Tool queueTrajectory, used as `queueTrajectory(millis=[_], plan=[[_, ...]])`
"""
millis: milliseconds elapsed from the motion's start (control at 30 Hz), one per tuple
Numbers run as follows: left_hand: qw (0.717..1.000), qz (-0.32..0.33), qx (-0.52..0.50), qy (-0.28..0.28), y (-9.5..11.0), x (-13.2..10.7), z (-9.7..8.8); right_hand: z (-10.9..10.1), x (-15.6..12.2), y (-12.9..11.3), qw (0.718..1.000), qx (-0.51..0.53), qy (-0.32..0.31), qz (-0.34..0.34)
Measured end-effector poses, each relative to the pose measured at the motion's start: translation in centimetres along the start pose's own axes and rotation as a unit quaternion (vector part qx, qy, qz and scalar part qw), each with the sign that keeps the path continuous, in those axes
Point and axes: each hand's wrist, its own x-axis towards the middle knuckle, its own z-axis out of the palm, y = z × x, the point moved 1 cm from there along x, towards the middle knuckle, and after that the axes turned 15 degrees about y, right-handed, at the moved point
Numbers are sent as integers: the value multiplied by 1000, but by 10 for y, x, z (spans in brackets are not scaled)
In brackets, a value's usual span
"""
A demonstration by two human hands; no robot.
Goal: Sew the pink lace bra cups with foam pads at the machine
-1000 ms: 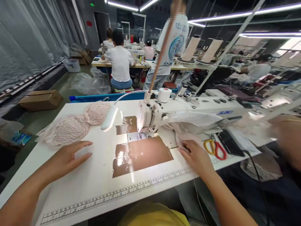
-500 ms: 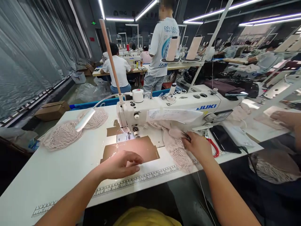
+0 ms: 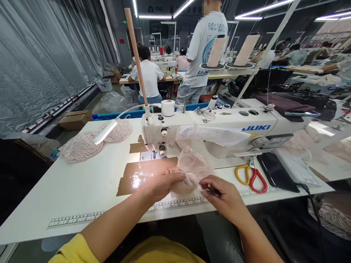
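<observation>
A pale pink lace piece [image 3: 189, 171] is held up in front of the needle area of the white sewing machine [image 3: 219, 129]. My left hand [image 3: 161, 185] grips its left edge with closed fingers. My right hand [image 3: 223, 199] pinches its right edge and also carries a small dark tool. Brown tape patches [image 3: 137, 175] shine on the white table [image 3: 82, 190] under the machine lamp [image 3: 105, 131].
A pile of pink lace cups [image 3: 90, 140] lies at the table's far left. Red and yellow scissors [image 3: 251, 179] and a black phone [image 3: 276, 171] lie to the right. A person in a white shirt [image 3: 203, 47] stands behind; others sit at machines beyond.
My right hand pulled the lace piece from beside the machine to the front. My left hand moved right from the table and took hold of the lace.
</observation>
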Motion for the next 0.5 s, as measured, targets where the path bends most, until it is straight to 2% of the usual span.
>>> queueTrajectory(millis=[67,133,200,267,333,367,433,500], plan=[[998,-5,18,-59,6,-25,-24,4,-3,18,999,-10,35,14],[995,-32,12,-98,13,-53,-52,9,-5,37,998,-52,22,4],[995,-14,-20,-92,22,-80,-79,13,-6,53,993,-113,-11,-11],[997,53,-33,-50,35,-103,-104,13,-5,63,985,-168,-22,-19],[988,150,21,19,51,-121,-124,7,-1,65,976,-216,-11,-13],[976,195,80,63,59,-127,-133,3,2,62,971,-240,1,0],[928,253,222,157,73,-134,-149,-2,9,49,963,-267,36,33],[887,251,322,214,82,-136,-163,3,16,25,975,-208,73,28]])
